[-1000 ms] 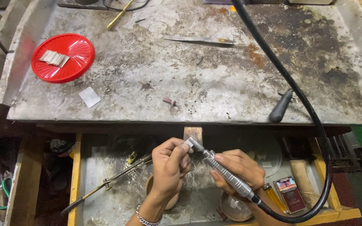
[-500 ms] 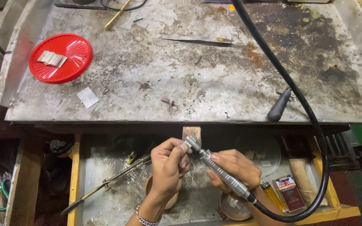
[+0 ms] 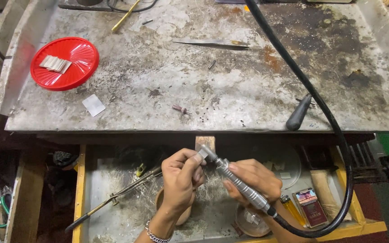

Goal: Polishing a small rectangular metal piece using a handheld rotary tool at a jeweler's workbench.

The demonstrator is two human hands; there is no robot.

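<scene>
The left hand (image 3: 180,177) had its grip pinched shut on a small silver piece (image 3: 200,157), held against the wooden peg (image 3: 205,141) below the desk (image 3: 230,90) edge. The right hand (image 3: 254,180) was clamped round the rotary handpiece (image 3: 239,184), whose long axis ran up-left, its tip touching the piece from the right.

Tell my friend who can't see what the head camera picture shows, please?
A person's right hand holds a metal rotary handpiece against a small silver piece pinched in the left hand, over an open drawer. Above, a worn metal bench carries a red plate.
</scene>
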